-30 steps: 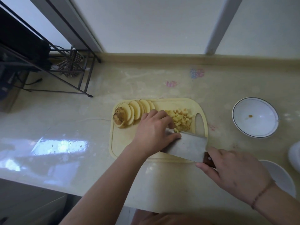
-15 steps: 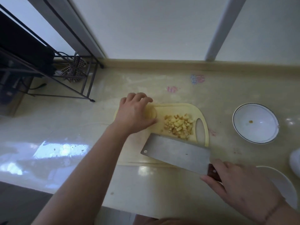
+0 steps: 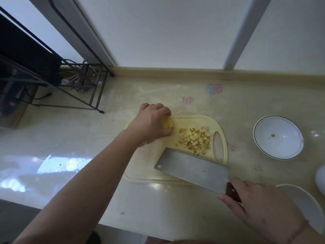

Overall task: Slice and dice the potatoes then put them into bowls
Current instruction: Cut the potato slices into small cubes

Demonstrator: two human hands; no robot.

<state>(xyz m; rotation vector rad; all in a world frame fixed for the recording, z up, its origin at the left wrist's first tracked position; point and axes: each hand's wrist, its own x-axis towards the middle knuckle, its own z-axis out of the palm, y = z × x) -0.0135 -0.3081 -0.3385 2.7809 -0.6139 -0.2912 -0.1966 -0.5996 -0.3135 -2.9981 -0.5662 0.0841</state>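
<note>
My left hand (image 3: pixel 151 123) grips what looks like stacked potato slices (image 3: pixel 167 124) for dicing; my right hand (image 3: pixel 260 206) holds the cleaver (image 3: pixel 191 169) (blade lifted clear).

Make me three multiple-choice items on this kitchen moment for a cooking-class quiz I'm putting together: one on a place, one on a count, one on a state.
1. Where does the pile of small diced potato cubes lie?
A. in the white bowl
B. on the pale yellow plastic cutting board, beside its handle hole
C. on the bare counter

2. How many bits lie inside the dark-rimmed white bowl?
A. none
B. one small one
C. a heap

3. What is the left hand doing?
A. gripping the stack of potato slices
B. lying flat on the counter
C. holding the cleaver

Answers: 1 B, the cubes sit on the board's right part. 2 B, one brownish speck shows. 3 A, its fingers curl round the slices; the right hand holds the broad steel cleaver.
</note>
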